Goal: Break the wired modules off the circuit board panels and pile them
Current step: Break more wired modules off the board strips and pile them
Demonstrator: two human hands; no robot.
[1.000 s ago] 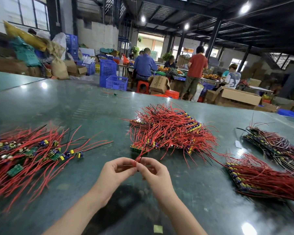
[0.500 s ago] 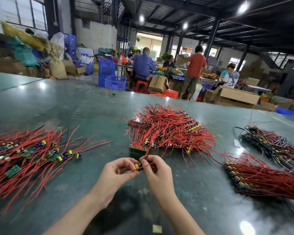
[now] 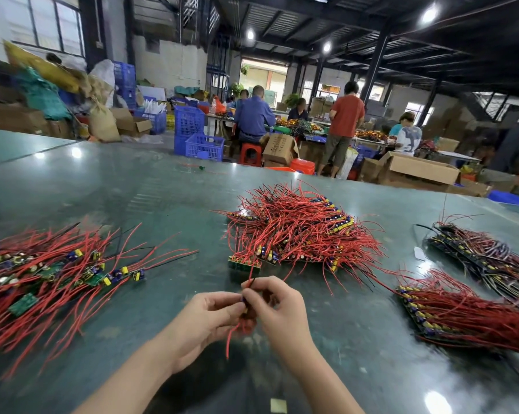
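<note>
My left hand and my right hand meet low in the middle of the dark green table, both pinching one small wired module with a blue part; most of it is hidden by the fingers. Its red wires hang down between my wrists, and one runs up past my right fingertips. Just beyond my hands lies a heap of circuit board panels with red wires. A spread pile of separated green modules with red wires lies at the left.
Two more stacks of wired panels lie at the right and far right. A small white scrap lies between them and a pale tag by the near edge. Several people work at benches beyond the table, among blue crates and cartons.
My hands have come a little nearer and lower. The module has turned between my fingers, so its red wires now hang down instead of pointing up to the heap.
</note>
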